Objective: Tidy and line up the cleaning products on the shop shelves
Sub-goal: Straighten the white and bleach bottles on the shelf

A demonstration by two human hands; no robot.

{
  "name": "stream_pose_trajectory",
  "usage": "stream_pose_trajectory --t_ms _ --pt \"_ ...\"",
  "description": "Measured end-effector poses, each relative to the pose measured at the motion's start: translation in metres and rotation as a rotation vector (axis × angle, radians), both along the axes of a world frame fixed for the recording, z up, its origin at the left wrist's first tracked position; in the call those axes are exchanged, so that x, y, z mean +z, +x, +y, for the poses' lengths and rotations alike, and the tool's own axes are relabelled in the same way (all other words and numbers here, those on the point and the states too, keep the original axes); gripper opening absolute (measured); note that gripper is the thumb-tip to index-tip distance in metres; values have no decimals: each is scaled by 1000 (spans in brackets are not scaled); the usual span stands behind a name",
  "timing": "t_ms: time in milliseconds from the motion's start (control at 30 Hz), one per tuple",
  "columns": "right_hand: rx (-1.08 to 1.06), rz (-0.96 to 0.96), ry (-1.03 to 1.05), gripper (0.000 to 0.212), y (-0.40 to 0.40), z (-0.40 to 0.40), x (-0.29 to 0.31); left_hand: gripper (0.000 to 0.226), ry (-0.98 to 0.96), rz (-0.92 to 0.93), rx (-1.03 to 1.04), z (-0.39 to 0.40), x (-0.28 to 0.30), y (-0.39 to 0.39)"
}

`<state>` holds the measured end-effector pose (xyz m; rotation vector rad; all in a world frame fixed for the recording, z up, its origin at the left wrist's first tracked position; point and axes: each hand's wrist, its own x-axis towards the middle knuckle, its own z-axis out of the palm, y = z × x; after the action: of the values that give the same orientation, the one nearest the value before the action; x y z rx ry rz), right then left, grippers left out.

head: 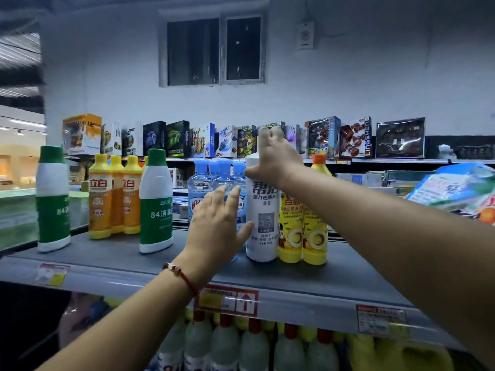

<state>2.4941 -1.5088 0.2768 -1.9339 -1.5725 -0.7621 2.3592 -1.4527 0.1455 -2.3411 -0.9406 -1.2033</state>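
Hiding the white bottle's [262,210] cap, the right hand [276,156] grips its top; the bottle stands upright near the shelf's [107,274] front edge. The left hand [217,223], fingers straight and spread, partly covers the blue bottles [203,183], thumb touching the white bottle.

"84" on green bottle [156,202]
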Motion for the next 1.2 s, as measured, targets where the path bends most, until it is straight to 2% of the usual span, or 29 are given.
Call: stream_pose_trajectory --t_ms 100,167,300,400,467,600,700,767,800,867,967,1000,1067,1133,1200 --pt "194 79 88 74 -6 -20 -15 86 32 -57 -92 -4 -7 -5" --pt "329 77 165 73 -9 -37 -25 89 -15 -109 -163 -13 -13 -8" --pt "527 -22 251 75 -18 -77 -52 99 -273 -265 -383 -37 -23 -8" --pt "608 -159 283 71 -32 -102 -73 94 -382 -404 -524 -53 -29 -4" --pt "648 -266 274 70 -40 -118 -78 93 -348 -474 -605 -58 -33 -4" --pt "693 -418 211 75 -57 -145 -70 70 -301 -527 -724 -72 -34 -13" --pt "697 -421 127 87 -66 -163 -71 70 -387 -710 -875 -107 -37 -13" --pt "684 -274 69 97 -61 -174 -82 69 -526 -853 -1040 -129 -44 -13" --pt "666 -172 39 100 -56 -181 -89 59 -578 -898 -1079 -136 -50 -15" --pt "612 44 -34 99 -36 -190 -111 48 -665 -902 -1087 -145 -63 -22" --pt "602 476 -294 105 -1 -204 -151 61 -846 -972 -1028 -149 -96 -30" --pt "620 599 -420 104 5 -208 -166 61 -905 -977 -1007 -153 -109 -31" --pt "676 782 -562 87 8 -218 -205 51 -1050 -938 -1013 -164 -140 -31" --pt "648 926 -578 74 5 -230 -247 49 -1260 -919 -1033 -178 -173 -31" --pt "570 1058 -606 67 0 -242 -293 62 -1494 -1044 -980 -193 -207 -29"
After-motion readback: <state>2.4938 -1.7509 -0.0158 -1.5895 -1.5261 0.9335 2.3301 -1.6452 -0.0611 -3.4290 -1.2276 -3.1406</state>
